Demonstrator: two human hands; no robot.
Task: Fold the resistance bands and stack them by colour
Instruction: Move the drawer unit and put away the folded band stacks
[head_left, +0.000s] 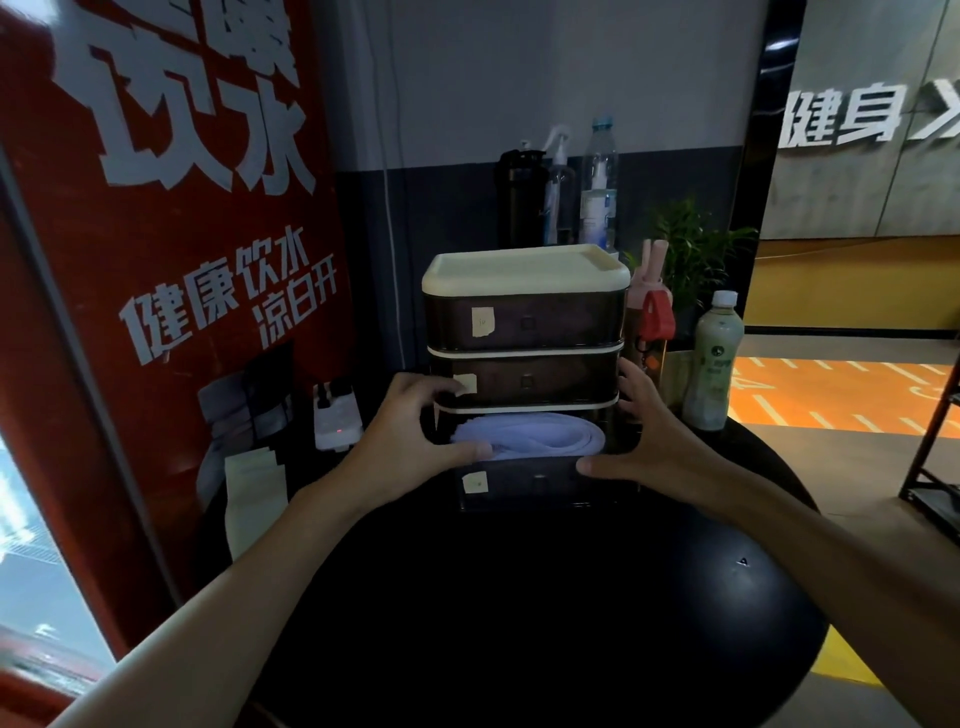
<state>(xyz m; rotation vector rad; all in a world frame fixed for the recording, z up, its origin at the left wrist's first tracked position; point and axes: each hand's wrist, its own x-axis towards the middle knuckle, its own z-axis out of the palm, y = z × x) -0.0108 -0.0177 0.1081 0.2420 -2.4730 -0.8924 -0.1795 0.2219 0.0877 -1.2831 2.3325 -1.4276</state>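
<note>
A dark three-drawer organiser (524, 322) with a cream lid stands at the back of a round black table (519, 597). Its bottom drawer (530, 480) is pulled out, and a pale lilac resistance band (530, 434) lies folded inside it. My left hand (410, 431) is at the drawer's left end, thumb on the front rim beside the band, fingers up against the middle drawer's left corner. My right hand (649, 441) is at the right end, thumb along the front rim, fingers straight against the organiser's right side. Small paper labels mark each drawer front.
Bottles stand right of the organiser: a pale green drink bottle (714, 358) and a pink-and-red flask (652, 317). A spray bottle (558, 192), a water bottle (600, 182) and a plant (696, 254) are behind. A white power strip (337, 415) and paper bag (254, 499) lie left, by a red panel.
</note>
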